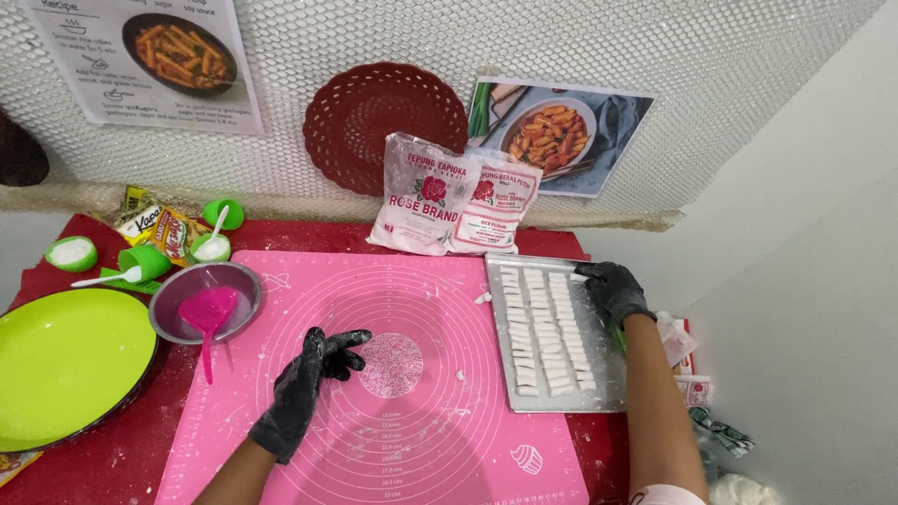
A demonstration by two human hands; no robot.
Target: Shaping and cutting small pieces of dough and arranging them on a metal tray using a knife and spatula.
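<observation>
Metal tray (599,397) holds white dough pieces (545,329); right hand (610,290) fingers loose above; left hand (309,379) curled, empty.

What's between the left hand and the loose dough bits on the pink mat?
Nothing visible. The left hand rests on the pink mat; only bare mat separates it from the dough bits. The right hand is at the tray.

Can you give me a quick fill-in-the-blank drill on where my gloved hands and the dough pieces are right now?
1. The left hand in a black glove rests on the ____ silicone baking mat.
2. The right hand touches the far end of the rectangular metal ____.
3. The small white dough cylinders lie in ____ rows.
4. The pink plastic spatula sits in a round metal ____.

Missing words: pink; tray; three; bowl
</observation>
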